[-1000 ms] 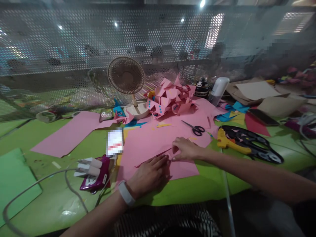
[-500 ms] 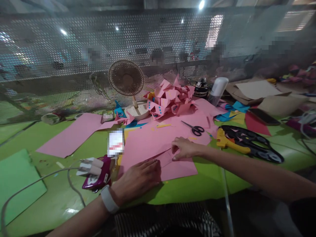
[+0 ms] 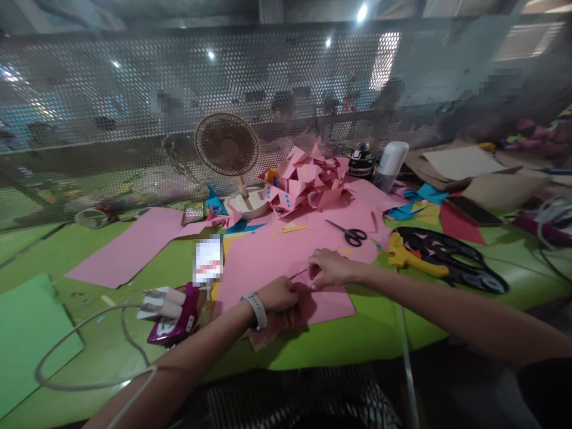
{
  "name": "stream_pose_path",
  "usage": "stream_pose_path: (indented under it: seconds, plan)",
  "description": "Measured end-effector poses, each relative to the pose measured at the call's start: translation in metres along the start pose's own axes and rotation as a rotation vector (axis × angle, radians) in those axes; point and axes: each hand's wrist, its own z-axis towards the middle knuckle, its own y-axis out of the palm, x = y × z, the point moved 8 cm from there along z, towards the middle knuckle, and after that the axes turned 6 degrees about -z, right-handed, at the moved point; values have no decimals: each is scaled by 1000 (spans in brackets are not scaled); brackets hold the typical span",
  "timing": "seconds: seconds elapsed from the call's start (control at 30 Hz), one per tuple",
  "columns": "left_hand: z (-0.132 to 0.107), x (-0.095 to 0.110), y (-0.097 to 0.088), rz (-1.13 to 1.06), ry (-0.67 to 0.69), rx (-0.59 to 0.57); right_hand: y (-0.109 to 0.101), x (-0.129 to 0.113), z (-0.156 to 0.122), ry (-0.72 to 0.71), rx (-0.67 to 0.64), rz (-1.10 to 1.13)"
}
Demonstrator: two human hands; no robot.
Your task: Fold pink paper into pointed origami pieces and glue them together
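My left hand (image 3: 277,295), with a pale watch band at its wrist, is curled over pink paper, its fingers bent down and partly hidden or blurred. A smeared pinkish flap (image 3: 264,338) shows below the wrist. My right hand (image 3: 330,268) pinches the edge of a small folded pink paper (image 3: 304,277) between thumb and fingers, close beside the left hand. Both hands rest over a large pink sheet (image 3: 254,256) on the green table (image 3: 357,339). Black scissors (image 3: 354,236) lie on pink paper beyond the right hand.
A heap of folded pink paper pieces (image 3: 308,179) stands at the back by a small fan (image 3: 227,146). To the right are a yellow-handled tool (image 3: 415,259) and a black tray (image 3: 478,265). A purple power strip (image 3: 190,310) with plugs and cables sits left.
My left hand has gone from lying flat to curled, moving up and right toward my right hand. A blurred flap now shows beneath its wrist. My right hand stays nearly in place.
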Motion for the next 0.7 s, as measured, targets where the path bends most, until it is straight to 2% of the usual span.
stream_pose_path:
  seconds: [0.13,0.33,0.6,0.7]
  plan:
    - [2,-3,-3,-40,0,20,-1,-1,0,-28,10,7]
    - [-6,-6,-3,-64,-27,-27,0,0,0,-22,6,12]
    - [-27,-39,-12,-70,-60,-57,0,-1,-1,0,-12,28]
    - [-38,-43,-20,-57,-84,-45,-1,0,-2,-3,32,57]
